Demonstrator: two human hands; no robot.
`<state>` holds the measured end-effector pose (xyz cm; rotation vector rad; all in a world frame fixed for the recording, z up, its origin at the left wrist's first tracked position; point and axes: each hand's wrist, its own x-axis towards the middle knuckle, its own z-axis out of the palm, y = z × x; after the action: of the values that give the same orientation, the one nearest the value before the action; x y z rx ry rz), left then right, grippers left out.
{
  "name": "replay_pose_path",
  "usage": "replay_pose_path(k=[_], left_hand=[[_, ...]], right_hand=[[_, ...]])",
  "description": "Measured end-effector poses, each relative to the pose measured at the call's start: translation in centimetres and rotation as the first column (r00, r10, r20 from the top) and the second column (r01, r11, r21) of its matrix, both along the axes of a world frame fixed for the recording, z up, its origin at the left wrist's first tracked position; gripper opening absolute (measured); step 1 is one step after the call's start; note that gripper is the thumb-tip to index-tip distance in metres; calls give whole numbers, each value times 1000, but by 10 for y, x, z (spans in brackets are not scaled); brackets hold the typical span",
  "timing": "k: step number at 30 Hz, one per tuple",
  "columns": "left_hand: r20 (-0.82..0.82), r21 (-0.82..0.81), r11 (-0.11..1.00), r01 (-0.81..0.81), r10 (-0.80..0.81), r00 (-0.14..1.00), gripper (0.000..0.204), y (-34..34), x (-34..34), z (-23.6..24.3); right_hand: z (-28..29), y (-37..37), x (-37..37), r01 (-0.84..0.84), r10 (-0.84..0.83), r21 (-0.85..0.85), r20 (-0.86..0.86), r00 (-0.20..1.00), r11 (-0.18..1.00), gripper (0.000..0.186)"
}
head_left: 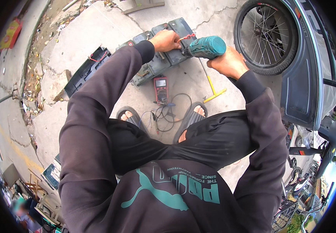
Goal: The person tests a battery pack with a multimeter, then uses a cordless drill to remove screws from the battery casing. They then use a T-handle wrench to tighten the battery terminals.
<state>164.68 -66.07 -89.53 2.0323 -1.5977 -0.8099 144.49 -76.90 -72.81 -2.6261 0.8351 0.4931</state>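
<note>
My right hand (228, 63) is clamped around the handle of a teal power drill (207, 46), whose front end points left, over the row of grey batteries (156, 66). My left hand (165, 41) is at the same row, its fingers gathered beside a short red wire (186, 37); I cannot tell if they pinch it. The batteries stand close together on the concrete in front of me. Nearer to my feet lie a red multimeter (161, 90) and some tangled cables (171, 104). A yellow T-shaped handle (215, 94) lies to the right, and a black tray (86, 72) to the left.
</note>
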Motion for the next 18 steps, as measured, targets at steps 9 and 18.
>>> replay_pose_path(k=[9,18], left_hand=[[-293,60,997,-43,59,954,27,31,14,50],[-283,399,910,-111,238,929,22,171,-80,45]], right_hand=[[30,-6,-21,-2,-52,296,176,983,955,28],[-26,67,-87,-531,447,261,318,836,806,27]])
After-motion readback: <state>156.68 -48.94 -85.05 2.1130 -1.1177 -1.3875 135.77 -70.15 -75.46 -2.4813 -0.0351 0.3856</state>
